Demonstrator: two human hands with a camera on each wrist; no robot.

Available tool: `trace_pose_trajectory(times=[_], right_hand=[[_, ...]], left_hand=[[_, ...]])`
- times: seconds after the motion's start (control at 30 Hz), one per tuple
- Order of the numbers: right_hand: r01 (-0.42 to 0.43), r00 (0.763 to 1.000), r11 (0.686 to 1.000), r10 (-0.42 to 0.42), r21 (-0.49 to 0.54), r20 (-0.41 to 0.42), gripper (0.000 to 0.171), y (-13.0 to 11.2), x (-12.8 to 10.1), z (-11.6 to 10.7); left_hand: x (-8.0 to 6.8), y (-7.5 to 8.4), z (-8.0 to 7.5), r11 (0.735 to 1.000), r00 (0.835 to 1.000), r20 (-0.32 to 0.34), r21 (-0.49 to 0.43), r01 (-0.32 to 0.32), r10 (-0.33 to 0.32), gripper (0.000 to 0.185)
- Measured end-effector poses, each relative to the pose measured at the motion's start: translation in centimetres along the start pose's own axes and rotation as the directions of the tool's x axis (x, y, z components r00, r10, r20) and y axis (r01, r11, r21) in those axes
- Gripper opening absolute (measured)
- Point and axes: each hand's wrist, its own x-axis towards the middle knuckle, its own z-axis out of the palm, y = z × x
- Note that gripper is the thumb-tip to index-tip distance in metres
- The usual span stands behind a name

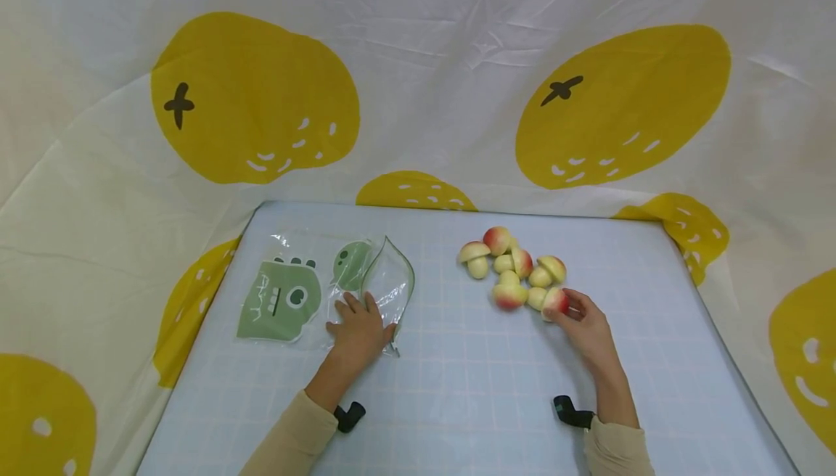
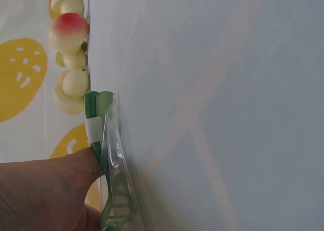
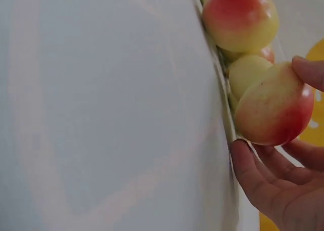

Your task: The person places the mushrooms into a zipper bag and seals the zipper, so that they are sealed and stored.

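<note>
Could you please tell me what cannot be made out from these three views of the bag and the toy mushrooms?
- Head view: the left hand covers the near edge of the clear bag, so its grip there is hidden.
- Head view: the toy mushrooms overlap in a pile; an exact count is uncertain.
- Right wrist view: the right hand is cut off by the frame edge; only fingers around one mushroom show.
- Left wrist view: the bag's print is too close to read.
</note>
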Motion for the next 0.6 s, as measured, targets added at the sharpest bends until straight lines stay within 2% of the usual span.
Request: trace_pose_trajectory(times=[0.27, 0.6], right_hand=[[0.040, 0.999, 0.998, -0.039, 0.041, -0.030, 0.074, -1.2, -0.9, -0.9], [0.122, 0.991, 0.988, -0.116, 0.090, -0.067, 0.070, -3.8, -2.0, -1.1]], left_hand=[[0.0, 0.0, -0.3, 1.000, 1.000, -0.010, -0.004, 0.003, -0.003, 0.083], [-0.2, 0.1, -0.5, 1.000, 1.000, -0.018, -0.010, 0.000, 0.000, 0.082]])
